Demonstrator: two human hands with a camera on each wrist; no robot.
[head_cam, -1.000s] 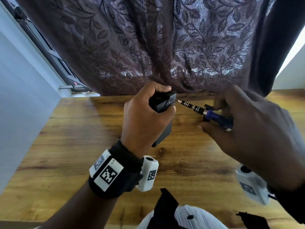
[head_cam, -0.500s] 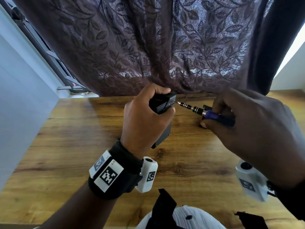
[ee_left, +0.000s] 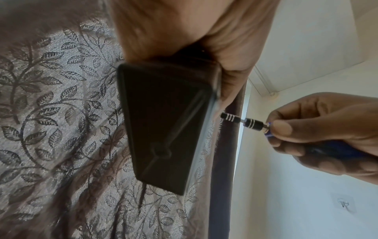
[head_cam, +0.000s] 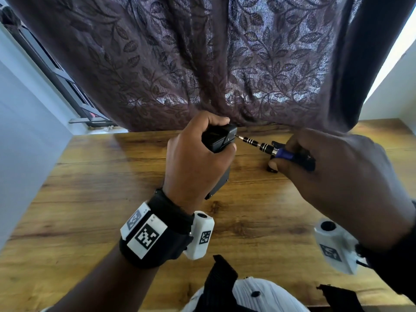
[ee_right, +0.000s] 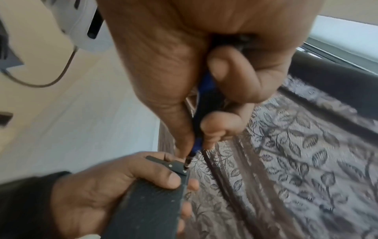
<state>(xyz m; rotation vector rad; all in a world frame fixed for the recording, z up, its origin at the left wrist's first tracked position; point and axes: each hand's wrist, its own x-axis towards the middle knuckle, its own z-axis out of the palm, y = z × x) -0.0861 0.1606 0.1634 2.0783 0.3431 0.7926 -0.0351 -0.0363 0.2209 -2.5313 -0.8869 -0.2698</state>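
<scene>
My left hand grips a flat black box and holds it on end above the wooden table. The same black box fills the left wrist view, and the box shows low in the right wrist view. My right hand holds a small screwdriver with a blue handle and a black banded shaft. Its tip sits on a screw at the box's upper right corner. My right fingers pinch the blue handle close to the shaft.
A dark leaf-patterned curtain hangs right behind the hands, down to the table's back edge. A small black part lies on the table behind the screwdriver. White walls stand left and right. Black and white clothing lies at the near edge.
The right hand has shifted its fingers round the screwdriver handle, as in turning it. The left hand and the box have stayed where they were.
</scene>
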